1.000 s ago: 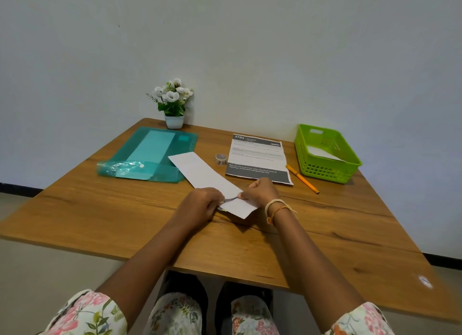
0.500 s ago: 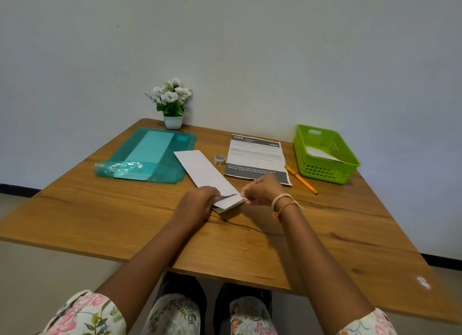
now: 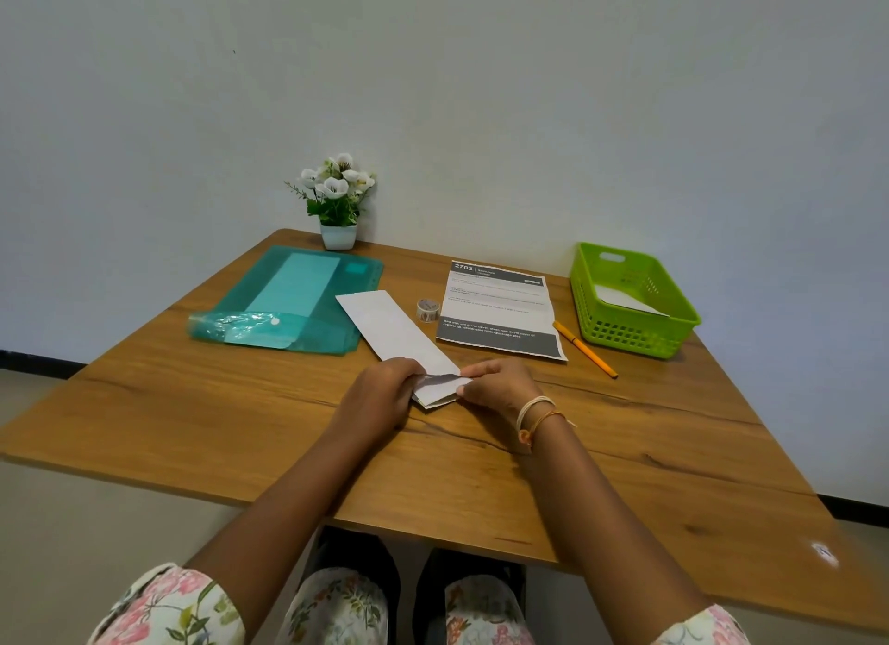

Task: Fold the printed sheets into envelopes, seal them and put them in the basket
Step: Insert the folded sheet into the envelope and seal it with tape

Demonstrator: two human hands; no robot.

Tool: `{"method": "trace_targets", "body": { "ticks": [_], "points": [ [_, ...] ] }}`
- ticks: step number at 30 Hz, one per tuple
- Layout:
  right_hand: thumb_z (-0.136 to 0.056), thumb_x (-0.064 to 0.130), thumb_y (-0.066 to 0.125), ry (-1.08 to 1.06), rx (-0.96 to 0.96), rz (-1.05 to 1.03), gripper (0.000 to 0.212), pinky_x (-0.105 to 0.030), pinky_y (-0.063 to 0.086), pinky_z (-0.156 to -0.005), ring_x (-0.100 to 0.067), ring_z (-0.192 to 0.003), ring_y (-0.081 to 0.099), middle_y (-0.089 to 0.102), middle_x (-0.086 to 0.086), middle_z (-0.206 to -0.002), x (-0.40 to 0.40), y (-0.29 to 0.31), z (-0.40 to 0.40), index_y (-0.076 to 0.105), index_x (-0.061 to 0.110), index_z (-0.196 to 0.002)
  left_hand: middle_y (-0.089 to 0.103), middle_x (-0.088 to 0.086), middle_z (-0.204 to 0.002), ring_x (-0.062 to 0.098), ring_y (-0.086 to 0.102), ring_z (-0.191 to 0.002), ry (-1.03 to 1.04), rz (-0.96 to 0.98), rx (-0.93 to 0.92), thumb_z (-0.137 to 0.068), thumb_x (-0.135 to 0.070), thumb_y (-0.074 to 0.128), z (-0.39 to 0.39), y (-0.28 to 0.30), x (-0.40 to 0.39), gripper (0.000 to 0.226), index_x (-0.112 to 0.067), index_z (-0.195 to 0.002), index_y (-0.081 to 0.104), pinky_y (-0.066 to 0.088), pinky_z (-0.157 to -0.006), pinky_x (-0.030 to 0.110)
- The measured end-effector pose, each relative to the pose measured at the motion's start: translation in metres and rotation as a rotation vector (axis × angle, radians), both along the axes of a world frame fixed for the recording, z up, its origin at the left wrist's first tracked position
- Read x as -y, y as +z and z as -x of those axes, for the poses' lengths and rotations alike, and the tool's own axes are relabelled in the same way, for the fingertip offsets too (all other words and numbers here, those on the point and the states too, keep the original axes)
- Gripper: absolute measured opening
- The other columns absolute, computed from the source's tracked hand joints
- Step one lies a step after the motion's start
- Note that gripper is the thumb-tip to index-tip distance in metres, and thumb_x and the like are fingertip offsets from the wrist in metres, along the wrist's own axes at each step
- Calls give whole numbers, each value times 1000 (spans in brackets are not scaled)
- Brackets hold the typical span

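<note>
Sheet (image 3: 399, 329) lies on the tabletop (image 3: 625, 452), long axis running away and leftward; left hand (image 3: 382, 394) and right hand (image 3: 500, 387) pinch its near end, equally close, turning it up.

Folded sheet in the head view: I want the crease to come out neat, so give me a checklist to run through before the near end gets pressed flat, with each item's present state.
1. Both hands on the folded sheet: ok; left hand and right hand pinch its near end.
2. Far end lies flat on the table: ok.
3. Folded edges aligned: cannot tell, hands cover them.
4. Tape roll within reach: ok, beside the sheet.
5. Basket has room: ok, one white paper inside.
6. Pen clear of the fold: ok.
</note>
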State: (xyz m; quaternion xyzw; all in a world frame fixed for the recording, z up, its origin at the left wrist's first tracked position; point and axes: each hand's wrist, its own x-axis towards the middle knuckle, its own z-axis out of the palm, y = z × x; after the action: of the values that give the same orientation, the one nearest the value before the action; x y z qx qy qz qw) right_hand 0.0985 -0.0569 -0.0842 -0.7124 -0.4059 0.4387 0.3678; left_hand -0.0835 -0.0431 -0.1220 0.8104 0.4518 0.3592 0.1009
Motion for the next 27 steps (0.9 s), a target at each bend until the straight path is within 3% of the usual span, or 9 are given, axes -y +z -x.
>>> {"method": "trace_targets", "body": {
  "ticks": [5,9,14,22,25,27],
  "points": [
    [-66,7,85,-12,108,-142,23,-33,60,-77,-15,-86,66,70,-1,-89,-1,-6,0,73,20,-81,70,5,-103,13,62,-91,-19,5,20,-91,-9,59,1,-1,-1,19,-12,-107,69,49,-70,20],
    [-65,18,86,20,325,-222,21,-21,50,-59,-9,-77,62,67,7,-78,-4,-14,4,67,26,-70,70,5,-104,13,62,-93,-30,17,3,-91,-11,59,2,-2,-1,20,-12,-108,69,52,-70,22],
    [-69,22,84,126,453,-310,21,-15,41,-56,-5,-74,55,61,14,-79,-2,-22,-2,68,29,-80,69,4,-107,11,60,-94,-35,64,19,-91,-10,56,3,0,-2,21,-13,-109,68,51,-71,19],
    [-79,25,73,254,725,-508,13,-21,53,-65,-4,-73,58,66,8,-85,12,-31,-10,70,25,-92,69,1,-107,9,60,-94,-53,156,56,-90,-16,60,6,-1,-2,19,-18,-107,67,54,-71,21],
    [-78,18,72,329,655,-537,16,-12,46,-63,-2,-74,56,63,11,-87,18,-30,-16,71,24,-93,68,-1,-108,9,60,-93,-28,205,34,-88,-23,60,8,-2,1,20,-23,-107,66,56,-71,27],
    [-78,11,68,408,570,-502,25,-6,44,-63,-1,-80,56,62,13,-93,22,-27,-22,73,25,-98,67,-4,-116,9,59,-103,-43,232,34,-90,-29,59,9,-3,1,25,-25,-113,68,52,-79,25]
  ]
}}
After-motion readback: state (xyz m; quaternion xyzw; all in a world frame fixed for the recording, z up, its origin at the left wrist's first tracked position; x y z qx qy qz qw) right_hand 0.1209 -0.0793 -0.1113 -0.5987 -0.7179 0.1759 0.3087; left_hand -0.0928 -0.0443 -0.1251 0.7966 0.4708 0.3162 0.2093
